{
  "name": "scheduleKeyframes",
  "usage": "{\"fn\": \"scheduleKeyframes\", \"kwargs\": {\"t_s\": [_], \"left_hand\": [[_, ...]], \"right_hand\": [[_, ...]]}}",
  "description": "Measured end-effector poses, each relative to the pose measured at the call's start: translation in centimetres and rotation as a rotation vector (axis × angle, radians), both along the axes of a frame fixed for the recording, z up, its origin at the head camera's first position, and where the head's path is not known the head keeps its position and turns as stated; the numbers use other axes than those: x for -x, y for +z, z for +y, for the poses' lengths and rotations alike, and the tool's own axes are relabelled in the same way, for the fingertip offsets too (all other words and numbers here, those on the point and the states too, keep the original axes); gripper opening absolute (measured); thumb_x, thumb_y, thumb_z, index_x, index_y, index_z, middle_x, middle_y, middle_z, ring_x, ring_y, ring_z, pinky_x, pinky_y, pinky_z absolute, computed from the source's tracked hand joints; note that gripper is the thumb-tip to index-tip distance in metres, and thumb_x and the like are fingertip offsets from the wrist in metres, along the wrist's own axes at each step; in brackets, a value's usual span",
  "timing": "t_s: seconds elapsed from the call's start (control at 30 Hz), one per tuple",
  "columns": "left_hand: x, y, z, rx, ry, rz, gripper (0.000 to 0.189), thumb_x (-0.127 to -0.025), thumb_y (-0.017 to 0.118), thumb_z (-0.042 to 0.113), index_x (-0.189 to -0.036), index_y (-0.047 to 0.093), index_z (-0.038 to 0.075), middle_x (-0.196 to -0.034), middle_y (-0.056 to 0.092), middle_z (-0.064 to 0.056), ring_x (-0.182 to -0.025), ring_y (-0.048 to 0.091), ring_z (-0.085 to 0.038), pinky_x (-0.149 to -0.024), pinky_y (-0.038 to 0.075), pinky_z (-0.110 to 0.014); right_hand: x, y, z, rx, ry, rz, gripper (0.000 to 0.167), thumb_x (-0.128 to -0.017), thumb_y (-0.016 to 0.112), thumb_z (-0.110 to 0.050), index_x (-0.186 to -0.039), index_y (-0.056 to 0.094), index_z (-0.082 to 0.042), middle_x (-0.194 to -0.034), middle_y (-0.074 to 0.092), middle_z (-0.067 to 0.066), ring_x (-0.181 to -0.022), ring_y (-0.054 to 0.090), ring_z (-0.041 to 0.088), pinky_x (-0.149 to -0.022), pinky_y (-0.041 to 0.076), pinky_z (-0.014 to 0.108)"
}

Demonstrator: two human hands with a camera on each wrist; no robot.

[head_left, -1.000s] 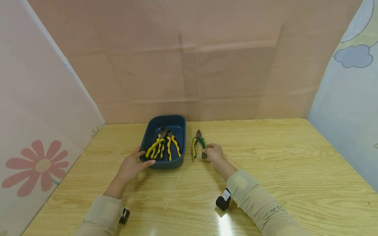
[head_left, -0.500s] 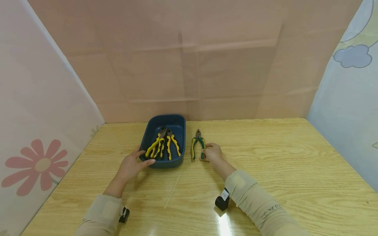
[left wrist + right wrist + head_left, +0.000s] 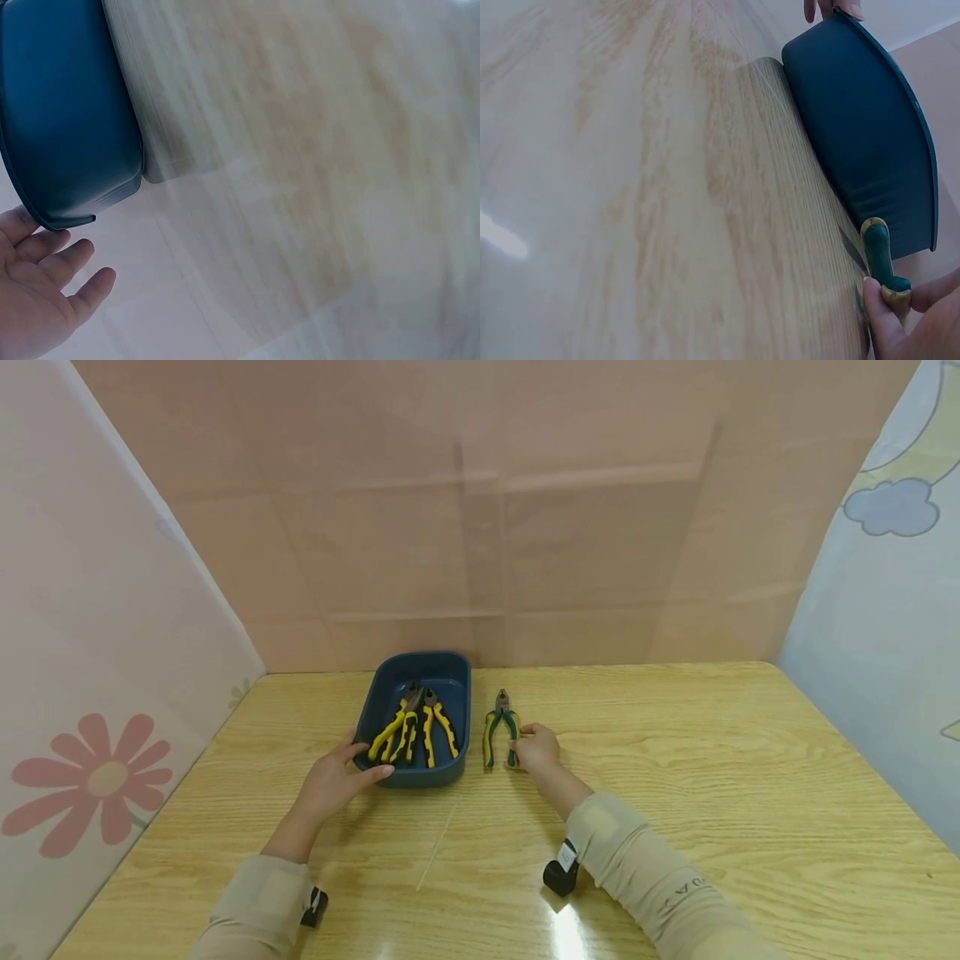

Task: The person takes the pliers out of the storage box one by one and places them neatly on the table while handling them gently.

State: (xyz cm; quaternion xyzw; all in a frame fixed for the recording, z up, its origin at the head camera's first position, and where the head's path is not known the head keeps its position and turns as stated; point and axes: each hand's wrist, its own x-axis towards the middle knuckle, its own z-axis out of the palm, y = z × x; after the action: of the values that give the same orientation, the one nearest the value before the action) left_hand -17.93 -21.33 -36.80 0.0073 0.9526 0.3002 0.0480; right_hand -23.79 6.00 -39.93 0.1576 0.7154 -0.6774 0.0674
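A dark blue rectangular bin (image 3: 465, 718) holds several pliers with yellow-and-black handles (image 3: 437, 731). My left hand (image 3: 333, 781) grips the bin's near left corner, thumb along the front rim; the left wrist view shows fingers (image 3: 77, 255) at the bin's edge. Right of the bin is a pair of green-and-yellow pliers (image 3: 491, 731), head pointing away and handles spread. My right hand (image 3: 538, 748) pinches their right handle between thumb and fingers. Up close in the right wrist view, that green handle (image 3: 879, 251) stands beside the bin wall, and my hand hides its lower part.
The bin stands near the back edge of the wood-grain table (image 3: 712, 760), before a pinkish-brown backdrop (image 3: 487, 543). Patterned panels rise at left and right. A thin pale line (image 3: 437, 847) lies on the table in front of the bin.
My right hand and the green-and-yellow pliers have shifted slightly left, closer to the bin. My left hand keeps its place on the bin's corner.
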Motion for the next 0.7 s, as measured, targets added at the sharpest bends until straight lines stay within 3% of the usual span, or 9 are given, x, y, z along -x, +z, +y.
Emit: {"fn": "scheduleKeyframes", "kwargs": {"t_s": [0.23, 0.37, 0.47, 0.7], "left_hand": [[0.00, -0.07, -0.01, 0.004, -0.003, 0.005, 0.090, -0.070, 0.053, 0.063, -0.129, 0.036, -0.002, -0.142, 0.010, -0.015, -0.120, 0.020, -0.044, -0.087, 0.028, -0.057], [0.03, -0.12, -0.03, 0.008, -0.001, 0.006, 0.090, -0.070, 0.053, 0.063, -0.129, 0.037, -0.002, -0.142, 0.010, -0.015, -0.120, 0.019, -0.044, -0.087, 0.028, -0.058], [0.01, -0.07, -0.01, 0.007, 0.001, 0.000, 0.091, -0.069, 0.052, 0.065, -0.130, 0.036, -0.001, -0.142, 0.010, -0.015, -0.121, 0.019, -0.044, -0.087, 0.028, -0.058], [-0.03, -0.02, -0.01, 0.001, 0.000, -0.004, 0.092, -0.068, 0.051, 0.066, -0.130, 0.036, -0.001, -0.142, 0.009, -0.014, -0.121, 0.019, -0.043, -0.088, 0.028, -0.057]], "right_hand": [[0.05, 0.30, 0.06, -0.128, 0.045, 0.014, 0.040, -0.080, 0.053, 0.008, -0.119, 0.042, 0.009, -0.101, 0.048, 0.025, -0.054, 0.048, 0.013, -0.056, 0.051, 0.027], [0.11, 0.45, 0.17, -0.245, 0.073, 0.026, 0.040, -0.080, 0.055, 0.004, -0.118, 0.044, 0.009, -0.099, 0.052, 0.023, -0.045, 0.042, 0.009, -0.047, 0.046, 0.022], [0.16, 0.51, 0.27, -0.330, 0.094, 0.038, 0.040, -0.079, 0.057, 0.000, -0.116, 0.046, 0.009, -0.101, 0.054, 0.023, -0.045, 0.045, 0.009, -0.044, 0.043, 0.018], [0.34, 0.57, 0.35, -0.405, 0.132, 0.042, 0.041, -0.079, 0.058, -0.001, -0.116, 0.047, 0.010, -0.103, 0.055, 0.023, -0.046, 0.048, 0.010, -0.046, 0.045, 0.020]]}}
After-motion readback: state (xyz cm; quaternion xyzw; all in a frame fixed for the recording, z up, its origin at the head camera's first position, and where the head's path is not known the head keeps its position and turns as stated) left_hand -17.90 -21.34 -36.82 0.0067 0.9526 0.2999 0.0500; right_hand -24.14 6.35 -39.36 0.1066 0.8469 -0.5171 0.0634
